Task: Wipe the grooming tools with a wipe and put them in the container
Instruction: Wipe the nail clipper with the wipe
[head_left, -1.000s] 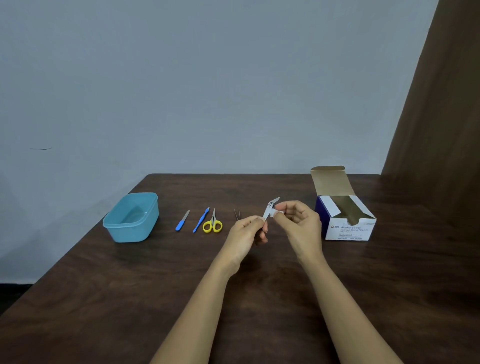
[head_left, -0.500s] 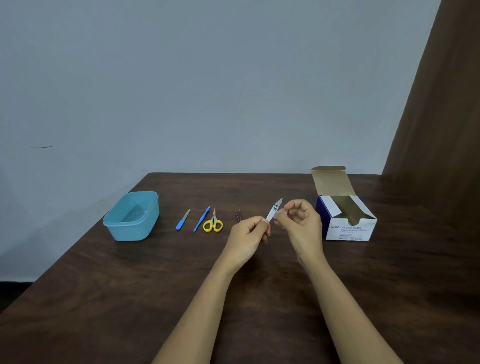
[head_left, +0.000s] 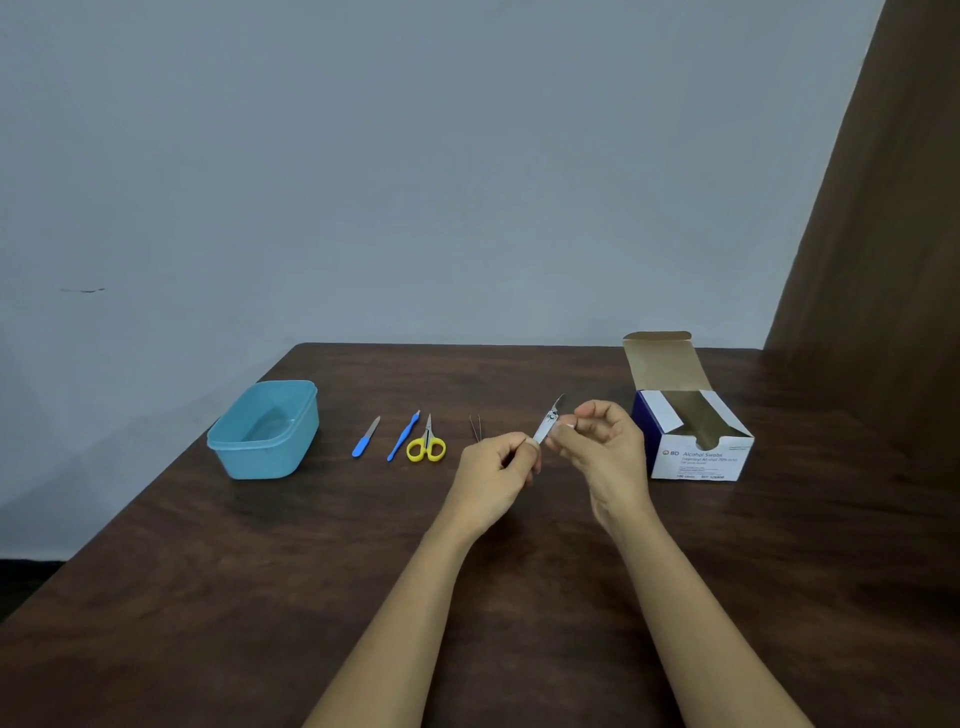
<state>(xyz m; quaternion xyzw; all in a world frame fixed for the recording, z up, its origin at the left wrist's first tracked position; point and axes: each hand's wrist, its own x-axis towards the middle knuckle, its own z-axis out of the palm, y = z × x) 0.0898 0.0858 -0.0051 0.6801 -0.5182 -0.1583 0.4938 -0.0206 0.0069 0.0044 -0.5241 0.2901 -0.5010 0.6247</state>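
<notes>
My left hand (head_left: 498, 470) pinches the lower end of a metal nail clipper (head_left: 548, 423), held above the table with its tip pointing up and right. My right hand (head_left: 605, 441) pinches a small white wipe (head_left: 565, 426) against the clipper's middle. On the table to the left lie dark tweezers (head_left: 476, 427), yellow-handled scissors (head_left: 426, 442), a blue-handled cuticle tool (head_left: 403, 436) and a blue-handled nail file (head_left: 365, 438). The light blue plastic container (head_left: 265, 428) stands open at the far left, with nothing visible inside.
An open white and blue box of alcohol swabs (head_left: 693, 439) stands right of my right hand. The dark wooden table (head_left: 260, 597) ends at a left edge near the container. A brown panel (head_left: 893, 260) rises at the right.
The clipper has tilted slightly more upright, and my right hand's fingers have slid the wipe a little along it. Both hands stay in nearly the same place.
</notes>
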